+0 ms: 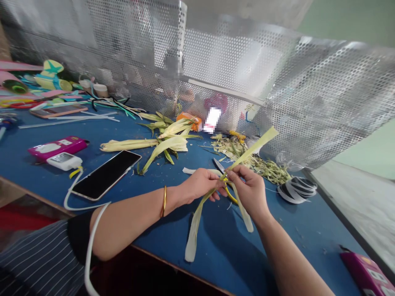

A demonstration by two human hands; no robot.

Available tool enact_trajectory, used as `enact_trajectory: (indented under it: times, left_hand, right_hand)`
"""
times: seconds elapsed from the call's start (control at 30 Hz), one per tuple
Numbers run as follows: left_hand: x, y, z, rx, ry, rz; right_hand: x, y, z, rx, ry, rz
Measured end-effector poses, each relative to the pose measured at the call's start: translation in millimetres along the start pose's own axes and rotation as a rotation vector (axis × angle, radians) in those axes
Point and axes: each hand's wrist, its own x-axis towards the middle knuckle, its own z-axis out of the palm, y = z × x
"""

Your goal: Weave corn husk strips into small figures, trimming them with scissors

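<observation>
Several pale green corn husk strips [255, 148] meet between my two hands above the blue table. One strip points up to the right, two hang down and one sticks out to the left. My left hand [202, 185], with a gold bangle at the wrist, pinches the strips where they cross. From the other side, my right hand [251, 189] grips them with thumb and fingers close to the left fingertips. How the strips are joined there is hidden by the fingers. Scissors [231, 194] with yellow handles lie on the table behind and below the hands.
Whole corn husks [173, 142] and a heap of husk scraps [268, 166] lie beyond the hands. At left are a black phone [108, 174], a white device with a cable [64, 160] and a magenta box [58, 147]. A striped coil [296, 190] sits right, before a perforated metal screen [228, 53].
</observation>
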Motion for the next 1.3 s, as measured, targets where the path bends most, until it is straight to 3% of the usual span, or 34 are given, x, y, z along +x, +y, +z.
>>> enact_trajectory:
  times: [0.17,0.27,0.43,0.53,0.63,0.83,1.07,1.3]
  left_hand:
    - [-5,-1,2.8,0.146,-0.12,0.058]
    - [-7,-1,4.7,0.145,-0.145,0.053]
    - [-3,-3,4.0,0.045,-0.121,0.005]
    - [-2,0,0.9,-0.051,-0.107,-0.009]
    - [-2,4,-2.1,-0.148,-0.059,-0.018]
    - [0,9,-5.5,-0.252,0.033,-0.029]
    - [1,14,-13.0,-0.358,-0.098,-0.18]
    - [1,13,-11.9,-0.371,-0.116,-0.12]
  right_hand:
    - [-8,-7,7,-0.272,-0.052,-0.344]
    - [-9,-9,10,-0.314,-0.102,-0.418]
    - [-7,-3,9,-0.158,-0.161,-0.236]
    - [-4,1,3,-0.053,-0.083,-0.1]
    - [-1,2,-2,-0.153,-0.031,-0.106]
    - [-1,5,-2,-0.46,-0.133,-0.139]
    - [0,8,-1,-0.267,-0.129,-0.028]
    - [2,15,3,-0.18,-0.117,-0.004]
